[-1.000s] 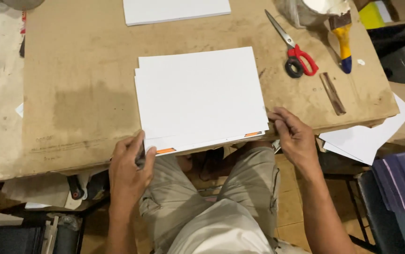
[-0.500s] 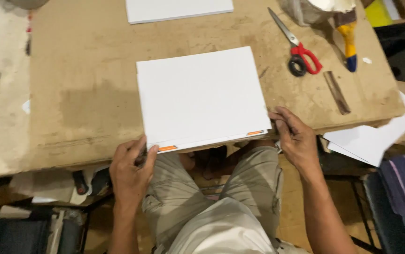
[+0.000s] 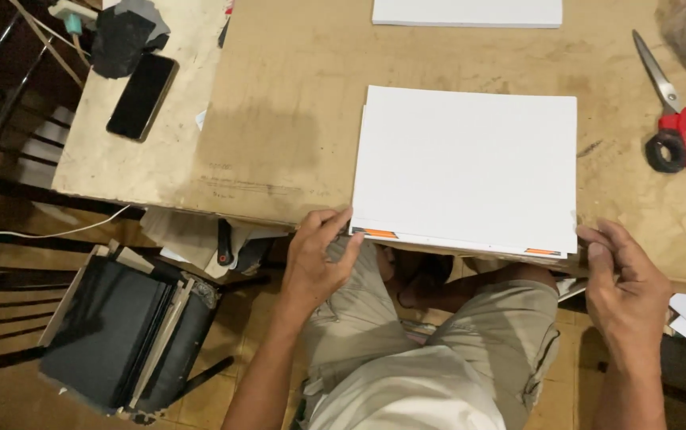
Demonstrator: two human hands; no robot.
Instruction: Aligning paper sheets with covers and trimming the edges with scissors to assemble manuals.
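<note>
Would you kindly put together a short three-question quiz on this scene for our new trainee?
1. True or false: both hands touch the near edge of the white sheet stack.
2. Which thing lies right of the stack? A) red-handled scissors B) black phone C) second white stack
3. What colour are the tabs on the stack's near edge?

Key:
1. True: left hand at the near left corner, right hand at the near right corner.
2. A
3. Orange
</note>
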